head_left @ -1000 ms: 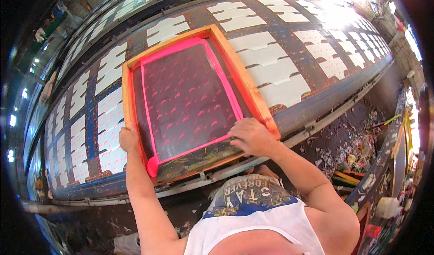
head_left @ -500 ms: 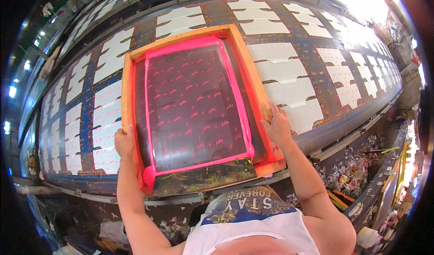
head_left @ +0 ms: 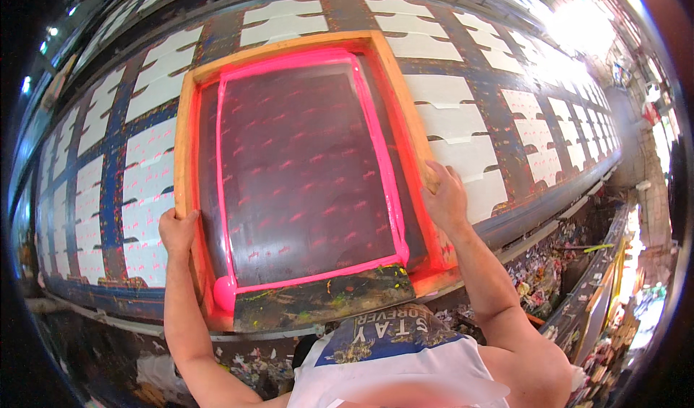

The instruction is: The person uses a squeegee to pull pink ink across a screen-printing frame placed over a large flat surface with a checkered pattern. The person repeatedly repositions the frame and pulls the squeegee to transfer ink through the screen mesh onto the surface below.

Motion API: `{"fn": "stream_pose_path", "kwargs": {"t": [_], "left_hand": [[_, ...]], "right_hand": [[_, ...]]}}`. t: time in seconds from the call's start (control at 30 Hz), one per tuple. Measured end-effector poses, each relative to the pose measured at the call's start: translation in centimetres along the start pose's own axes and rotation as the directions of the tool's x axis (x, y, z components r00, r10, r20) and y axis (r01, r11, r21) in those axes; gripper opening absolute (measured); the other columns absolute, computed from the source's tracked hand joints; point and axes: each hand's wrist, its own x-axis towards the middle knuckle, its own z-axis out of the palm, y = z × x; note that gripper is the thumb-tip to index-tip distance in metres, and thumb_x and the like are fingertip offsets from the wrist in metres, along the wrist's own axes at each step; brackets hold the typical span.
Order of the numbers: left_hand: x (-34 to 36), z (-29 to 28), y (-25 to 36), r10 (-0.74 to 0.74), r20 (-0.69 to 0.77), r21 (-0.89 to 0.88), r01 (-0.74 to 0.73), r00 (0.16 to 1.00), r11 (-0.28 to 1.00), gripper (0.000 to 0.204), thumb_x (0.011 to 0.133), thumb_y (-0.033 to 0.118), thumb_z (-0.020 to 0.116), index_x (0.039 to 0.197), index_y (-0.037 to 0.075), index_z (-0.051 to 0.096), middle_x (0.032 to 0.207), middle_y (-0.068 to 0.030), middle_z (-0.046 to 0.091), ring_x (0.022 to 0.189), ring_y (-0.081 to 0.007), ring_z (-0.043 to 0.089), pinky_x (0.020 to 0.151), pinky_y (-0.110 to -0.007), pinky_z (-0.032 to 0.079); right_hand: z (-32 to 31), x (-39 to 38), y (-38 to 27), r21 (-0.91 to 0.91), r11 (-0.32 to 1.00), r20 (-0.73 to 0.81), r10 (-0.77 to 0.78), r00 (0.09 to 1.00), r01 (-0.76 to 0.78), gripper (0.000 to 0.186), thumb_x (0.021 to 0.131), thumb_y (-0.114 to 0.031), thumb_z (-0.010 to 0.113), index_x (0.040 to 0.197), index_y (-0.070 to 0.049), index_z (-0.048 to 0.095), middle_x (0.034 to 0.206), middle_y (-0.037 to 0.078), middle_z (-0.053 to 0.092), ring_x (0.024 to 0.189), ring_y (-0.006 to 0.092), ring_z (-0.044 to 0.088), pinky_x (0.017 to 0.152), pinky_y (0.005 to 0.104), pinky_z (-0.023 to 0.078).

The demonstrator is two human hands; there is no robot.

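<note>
A wooden-framed printing screen (head_left: 303, 184) spans the middle, over the table. Thick pink ink (head_left: 379, 155) lines its dark mesh, with a blob at the near left corner. Small pink marks show faintly across the mesh. My left hand (head_left: 178, 232) is closed round the left rail near its lower end. My right hand (head_left: 446, 195) grips the right rail a bit farther up, with its thumb on top. Along the screen's near end lies a dark, paint-spattered board (head_left: 325, 297). What lies under the screen is mostly hidden.
On the long printing table (head_left: 499, 130), white cut pieces (head_left: 455, 137) lie in rows on both sides. Some pieces (head_left: 148, 198) at left and others (head_left: 531, 133) at right bear pink marks. Scraps (head_left: 531, 263) are heaped below the table's near edge at right.
The screen looks slightly larger and sits farther left and lower in the view, which has shifted too. Marks through the mesh look fainter. Both hands keep their hold.
</note>
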Motion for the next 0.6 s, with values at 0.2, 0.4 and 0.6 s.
{"fn": "stream_pose_path", "kwargs": {"t": [0.2,0.4,0.6], "left_hand": [[-0.3,-1.3,2.4,0.01,0.004,-0.176,-0.009,1.0,0.984,0.028,0.084,0.014,0.094,0.087,-0.006,0.076,0.074,-0.0096,0.069,0.068,-0.0186,0.061,0.067,-0.042,0.052],[-2.2,0.2,8.0,0.059,-0.028,-0.215,-0.064,0.998,0.974,0.024,0.083,0.01,0.095,0.084,-0.004,0.075,0.072,-0.0032,0.065,0.065,-0.0157,0.058,0.064,-0.04,0.051],[-6.7,4.7,16.2,0.122,-0.075,-0.183,-0.134,0.99,0.974,0.034,0.079,0.015,0.1,0.083,-0.006,0.074,0.075,-0.0103,0.069,0.068,-0.0219,0.061,0.068,-0.045,0.051]], "right_hand": [[-3.4,1.4,-0.1,0.04,0.999,-0.015,-0.033,0.999,0.033,0.051,0.085,-0.012,0.079,0.136,-0.016,0.078,0.119,0.018,0.073,0.12,0.0409,0.071,0.105,0.0506,0.058],[-5.8,3.7,5.8,0.077,0.996,-0.062,-0.048,0.997,0.053,0.049,0.086,-0.012,0.08,0.135,-0.015,0.079,0.115,0.018,0.073,0.117,0.0407,0.071,0.103,0.0496,0.059],[-8.8,6.1,15.8,0.111,0.992,-0.107,-0.04,0.993,0.052,0.048,0.087,-0.011,0.079,0.134,-0.016,0.078,0.116,0.017,0.073,0.119,0.0401,0.071,0.105,0.0498,0.059]]}}
